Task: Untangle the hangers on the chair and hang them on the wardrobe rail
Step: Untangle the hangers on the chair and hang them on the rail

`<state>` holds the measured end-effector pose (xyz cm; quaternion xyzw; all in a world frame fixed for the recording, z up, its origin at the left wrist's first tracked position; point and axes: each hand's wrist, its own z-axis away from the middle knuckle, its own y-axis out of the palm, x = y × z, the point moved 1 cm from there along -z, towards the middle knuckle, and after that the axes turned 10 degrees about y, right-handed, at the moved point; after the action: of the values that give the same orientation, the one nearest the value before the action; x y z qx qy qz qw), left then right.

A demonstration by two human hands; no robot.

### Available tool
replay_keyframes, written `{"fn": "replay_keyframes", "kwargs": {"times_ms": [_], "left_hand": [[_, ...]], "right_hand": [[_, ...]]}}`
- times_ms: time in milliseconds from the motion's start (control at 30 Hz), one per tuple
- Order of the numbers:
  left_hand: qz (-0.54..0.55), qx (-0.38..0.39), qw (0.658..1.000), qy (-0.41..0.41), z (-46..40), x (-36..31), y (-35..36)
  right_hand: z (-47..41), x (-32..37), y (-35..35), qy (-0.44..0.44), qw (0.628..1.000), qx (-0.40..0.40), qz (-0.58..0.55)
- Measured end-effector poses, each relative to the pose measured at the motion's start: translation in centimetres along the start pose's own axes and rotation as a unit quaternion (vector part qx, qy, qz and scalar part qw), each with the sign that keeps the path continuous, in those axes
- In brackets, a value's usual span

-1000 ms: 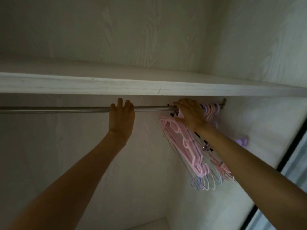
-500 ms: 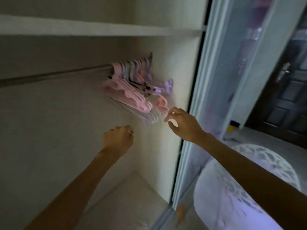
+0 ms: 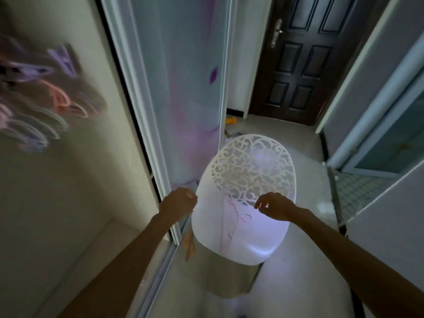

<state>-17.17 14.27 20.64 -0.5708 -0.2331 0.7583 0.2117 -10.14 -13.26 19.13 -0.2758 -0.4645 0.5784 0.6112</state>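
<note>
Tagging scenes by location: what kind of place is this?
Most likely a home bedroom or hallway beside a built-in wardrobe: a sliding wardrobe door, blurred coloured hangers inside the wardrobe, a white plastic chair on the tiled floor, and a dark panelled door behind.

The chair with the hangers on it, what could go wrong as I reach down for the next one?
1. The hangers on the chair are pale pink on a white seat in dim light, so you may grab several tangled hooks at once.
2. The chair stands close to the sliding wardrobe door; pulling a snagged hanger might knock it against the door.
3. The hung hangers look blurred, perhaps swinging, so some could slip off.
</note>
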Motion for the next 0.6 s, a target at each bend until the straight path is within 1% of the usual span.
{"fn": "replay_keyframes", "kwargs": {"times_ms": [67,133,200,267,367,467,567,600], "left_hand": [[0.074,0.042,0.996,-0.034,-4.1,0.3,3.7],[0.121,0.057,0.987,-0.087,-8.0,1.5,7.5],[0.164,0.046,0.979,-0.113,-11.3,3.4,11.4],[0.2,-0.002,0.972,-0.12,-14.5,5.6,14.9],[0.183,-0.032,0.971,-0.153,-18.4,9.7,20.6],[0.143,-0.022,0.972,-0.188,-21.1,13.9,25.8],[0.099,0.001,0.979,-0.177,-23.0,16.6,29.2],[0.085,0.011,0.98,-0.178,-23.5,17.6,30.4]], "right_hand": [[-2.7,-3.6,0.8,0.03,0.999,0.04,-0.007],[-6.1,-6.6,2.3,0.056,0.995,0.077,-0.009],[-9.9,-9.0,4.7,0.069,0.992,0.104,-0.012],[-13.8,-10.6,7.8,0.076,0.991,0.112,-0.019],[-18.6,-12.6,13.3,0.095,0.985,0.14,-0.026],[-22.7,-13.4,19.0,0.094,0.978,0.181,-0.04],[-26.3,-12.8,23.2,0.131,0.963,0.198,-0.128],[-27.4,-12.5,24.9,0.156,0.949,0.209,-0.177]]}}
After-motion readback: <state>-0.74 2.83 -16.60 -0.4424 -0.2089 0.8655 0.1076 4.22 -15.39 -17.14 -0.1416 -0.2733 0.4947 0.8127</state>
